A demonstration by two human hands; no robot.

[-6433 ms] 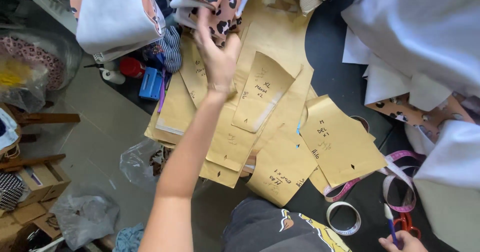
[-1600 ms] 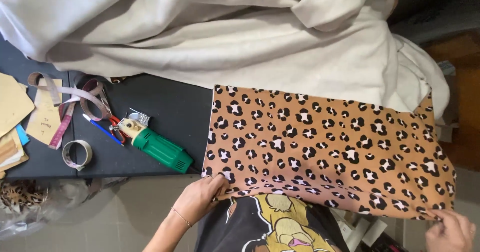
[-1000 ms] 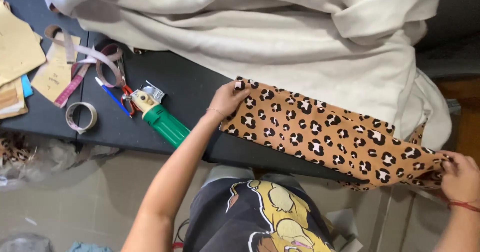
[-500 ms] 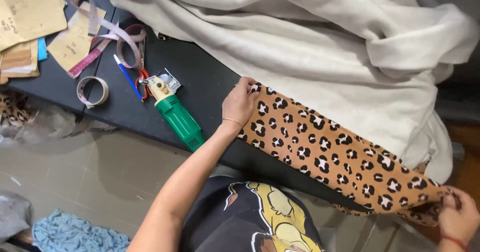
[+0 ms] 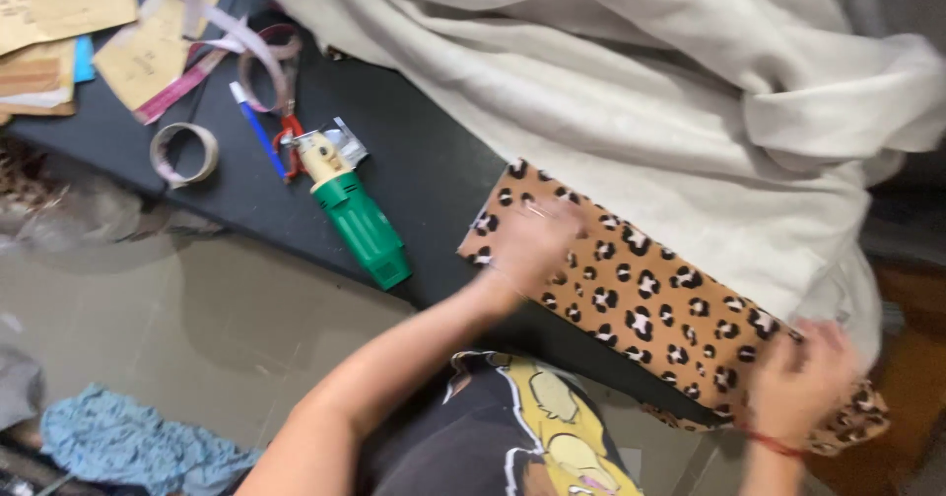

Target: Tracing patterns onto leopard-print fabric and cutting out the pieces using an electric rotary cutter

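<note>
Pressing my left hand [image 5: 532,240] flat on one end of the leopard cloth [image 5: 650,294], I pinch its other end in my right hand [image 5: 803,388], fingers closed on the fabric where it hangs past the near edge of the bench [image 5: 414,171]. The cloth lies as a long strip along that near edge, its far side touching the white fabric [image 5: 631,82] heaped over the back of the bench. Further along the near edge lies a green cutter [image 5: 355,215], just beside a blue pen [image 5: 254,127] and red scissors [image 5: 289,136]. A tape roll [image 5: 184,153] sits near them, with paper patterns [image 5: 69,13] at the far corner.
</note>
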